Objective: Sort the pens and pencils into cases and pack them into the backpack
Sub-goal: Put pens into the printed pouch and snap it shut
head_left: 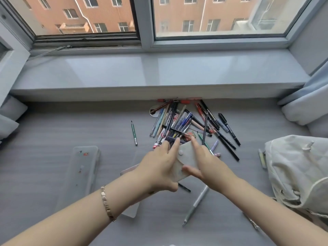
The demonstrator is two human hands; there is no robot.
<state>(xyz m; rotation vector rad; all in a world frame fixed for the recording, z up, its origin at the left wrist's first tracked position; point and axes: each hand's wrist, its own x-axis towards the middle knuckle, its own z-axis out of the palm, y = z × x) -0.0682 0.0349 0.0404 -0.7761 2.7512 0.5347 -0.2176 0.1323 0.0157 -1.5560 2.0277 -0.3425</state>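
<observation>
From my remote seat, I read the left hand [159,164] as curled round the near-left edge of the small grey pouch [187,158], fingertips pinching its far side. The right hand [206,161] clamps the other side, thumb under the near edge and fingers laid over the top. The pouch is lifted off the surface, just in front of the pile of pens and pencils [182,121].

I see several risks. The white snap [180,152] looks fastened, though I cannot tell for sure; if it is, nothing goes in until one hand lets go. That would leave a soft pouch hanging from a single pinch, likely to sag or drop onto the pile and scatter it. The long black markers may also be too long for it.

What shows of the pouch runs near to far, leaning slightly right, with the snap end toward the pile.

Further out, a clear case [83,167] lies to the left, and the backpack [298,171] sits well apart on the right.
</observation>
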